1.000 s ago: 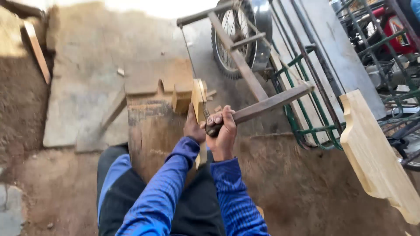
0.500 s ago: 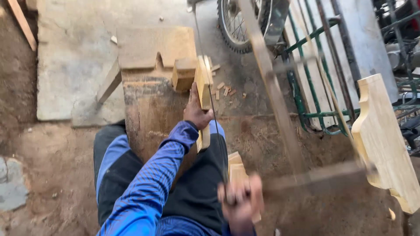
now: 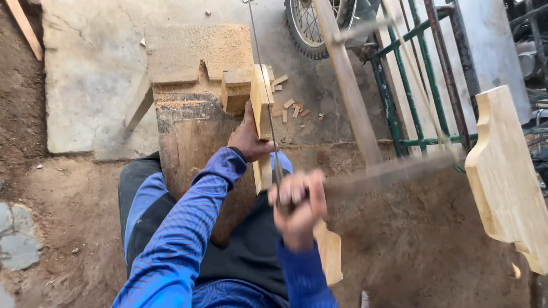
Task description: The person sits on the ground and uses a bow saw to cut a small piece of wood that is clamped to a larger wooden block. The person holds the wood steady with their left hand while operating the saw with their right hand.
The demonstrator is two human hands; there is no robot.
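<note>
**Frame-saw cut on a held wooden piece**

Head view: the person sat over a wooden block [image 3: 188, 142] that served as a bench; the left hand [image 3: 246, 137] was wrapped around a pale wooden workpiece [image 3: 262, 102], pinning it on edge against the right side of the block; the lower part of the workpiece ran down between the knees. The right hand [image 3: 297, 199] was clenched on the handle of a frame saw [image 3: 354, 114]; this hand and the lower bar of the saw were blurred by motion. The thin saw blade [image 3: 261, 74] ran along the top edge of the workpiece, just beside the left thumb. Small offcuts [image 3: 291, 105] lay on the concrete slab [image 3: 91, 74] beyond the block; sawdust covered a flat board [image 3: 194, 51] at the head of the block. A shaped pale board [image 3: 508, 177] stood at the right, near a green metal grille [image 3: 411, 85]; a wheel [image 3: 308, 28] showed at the top.

Judged from this position, good practice would call for the following: keep the blade in line with the workpiece face; hold the left thumb clear of the teeth; press the workpiece hard to the block so that it cannot chatter; use long, even strokes with light pressure; let the frame hang level so that the blade does not twist in the kerf.
</note>
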